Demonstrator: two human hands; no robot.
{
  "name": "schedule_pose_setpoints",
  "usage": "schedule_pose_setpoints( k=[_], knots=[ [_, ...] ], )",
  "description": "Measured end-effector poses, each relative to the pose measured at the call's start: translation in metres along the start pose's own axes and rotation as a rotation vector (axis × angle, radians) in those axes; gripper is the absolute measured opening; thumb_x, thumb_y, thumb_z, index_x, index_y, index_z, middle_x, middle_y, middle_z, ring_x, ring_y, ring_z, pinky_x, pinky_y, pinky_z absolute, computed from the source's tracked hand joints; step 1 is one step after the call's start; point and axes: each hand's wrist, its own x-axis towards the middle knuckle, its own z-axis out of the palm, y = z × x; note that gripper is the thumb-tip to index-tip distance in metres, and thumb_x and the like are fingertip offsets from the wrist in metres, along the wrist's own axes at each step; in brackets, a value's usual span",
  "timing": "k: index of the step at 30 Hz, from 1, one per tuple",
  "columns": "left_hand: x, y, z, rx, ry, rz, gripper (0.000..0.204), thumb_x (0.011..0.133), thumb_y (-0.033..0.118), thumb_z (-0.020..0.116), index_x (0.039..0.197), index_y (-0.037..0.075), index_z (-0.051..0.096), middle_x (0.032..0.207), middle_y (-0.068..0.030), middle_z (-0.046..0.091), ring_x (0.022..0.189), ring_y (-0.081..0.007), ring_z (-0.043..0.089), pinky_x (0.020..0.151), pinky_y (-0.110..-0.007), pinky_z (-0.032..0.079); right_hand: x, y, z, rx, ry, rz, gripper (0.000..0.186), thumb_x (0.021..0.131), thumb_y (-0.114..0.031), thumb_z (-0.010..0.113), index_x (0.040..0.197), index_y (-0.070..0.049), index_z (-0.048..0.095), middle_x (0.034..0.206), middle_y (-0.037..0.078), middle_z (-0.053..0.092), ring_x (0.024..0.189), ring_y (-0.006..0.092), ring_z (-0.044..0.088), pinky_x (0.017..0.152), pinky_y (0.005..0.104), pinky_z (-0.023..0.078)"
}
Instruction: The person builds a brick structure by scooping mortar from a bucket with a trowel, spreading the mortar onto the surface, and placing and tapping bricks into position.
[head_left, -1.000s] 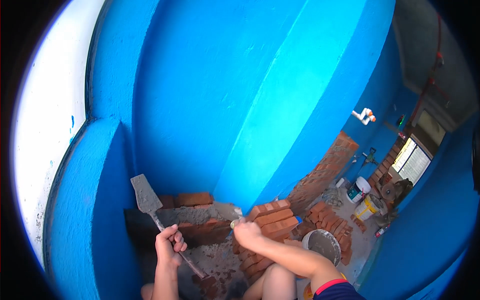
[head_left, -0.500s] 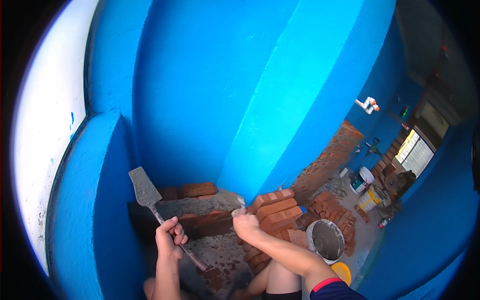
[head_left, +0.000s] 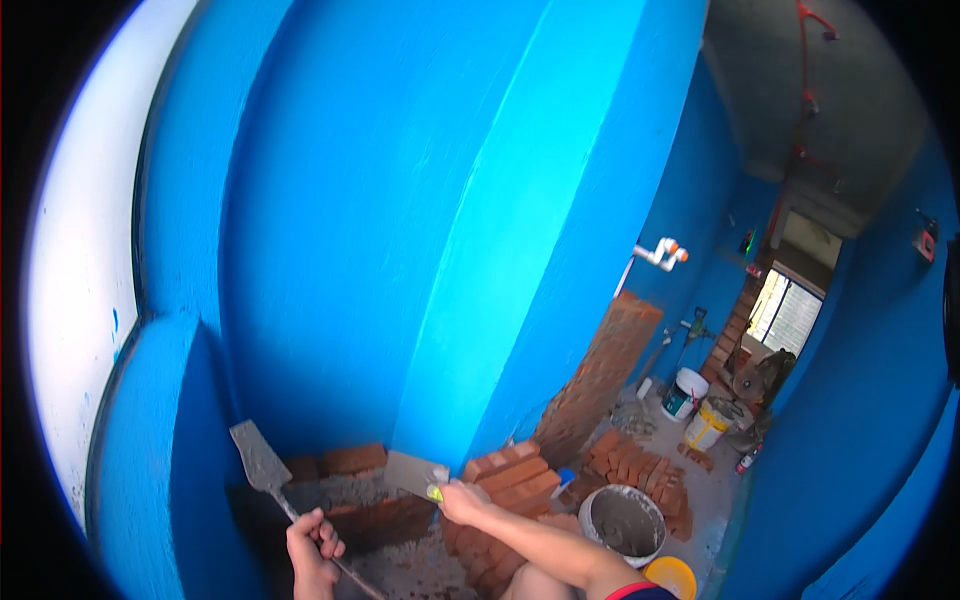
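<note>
My left hand (head_left: 313, 548) is closed round the shaft of a cement-coated tool (head_left: 261, 458), its flat blade raised at the left. My right hand (head_left: 463, 503) grips a trowel by its yellow handle; the metal blade (head_left: 415, 473) points left over the right end of a low brick course (head_left: 355, 518) with grey mortar (head_left: 345, 489) along it. Just right of that trowel stands a stack of red bricks (head_left: 525, 484). A bucket of grey mortar (head_left: 622, 528) sits beside my right forearm, with a yellow round object (head_left: 671, 578) below it.
Blue walls (head_left: 330, 220) close in ahead and on both sides. A taller brick wall (head_left: 589, 376) runs back at the right, under white pipe fittings (head_left: 660, 252). Loose bricks (head_left: 640, 470), paint buckets (head_left: 683, 398) and tools lie on the floor toward a far window (head_left: 786, 310).
My view has swung up and right, showing more ceiling and right wall, so the near things sit lower and further left. Both hands keep their grip; the right trowel's blade shows flatter.
</note>
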Motion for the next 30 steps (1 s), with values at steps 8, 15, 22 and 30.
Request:
schedule_pose_setpoints(
  k=[8, 15, 22, 30],
  knots=[
    [-0.019, 0.007, 0.009, -0.084, 0.028, -0.070, 0.026, 0.087, 0.017, 0.056, 0.064, 0.015, 0.044, 0.053, 0.0008, 0.041, 0.038, -0.0121, 0.026, 0.040, -0.030, 0.022, -0.006, 0.022, -0.012, -0.096, -0.036, 0.098, 0.028, 0.086, -0.013, 0.045, 0.094, -0.002, 0.070, 0.100, 0.022, 0.068, 0.093, 0.0363, 0.067, 0.074, 0.0470, 0.055],
    [-0.010, 0.012, -0.002, -0.014, -0.110, 0.033, 0.035, 0.087, 0.022, 0.057, 0.060, 0.017, 0.035, 0.053, 0.0018, 0.035, 0.036, -0.0115, 0.022, 0.040, -0.028, 0.021, 0.004, 0.005, -0.024, -0.272, 0.073, 0.098, 0.020, 0.082, -0.013, 0.053, 0.091, -0.005, 0.070, 0.094, 0.017, 0.068, 0.086, 0.0319, 0.068, 0.070, 0.0436, 0.055],
    [-0.001, 0.007, 0.010, -0.059, -0.035, -0.021, 0.033, 0.087, 0.018, 0.055, 0.058, 0.014, 0.039, 0.054, -0.0003, 0.043, 0.037, -0.0100, 0.028, 0.043, -0.027, 0.028, 0.002, 0.002, -0.048, -0.164, 0.030, 0.151, 0.029, 0.087, -0.015, 0.051, 0.106, 0.003, 0.062, 0.107, 0.026, 0.063, 0.094, 0.0381, 0.065, 0.081, 0.0453, 0.053],
    [-0.009, 0.007, 0.012, -0.071, -0.022, -0.033, 0.032, 0.086, 0.017, 0.056, 0.058, 0.014, 0.039, 0.055, -0.0009, 0.045, 0.038, -0.0099, 0.028, 0.044, -0.027, 0.029, 0.012, -0.004, -0.038, -0.324, -0.177, 0.192, 0.030, 0.085, -0.017, 0.056, 0.107, 0.002, 0.062, 0.113, 0.024, 0.060, 0.100, 0.0360, 0.064, 0.082, 0.0427, 0.052]
  ],
)
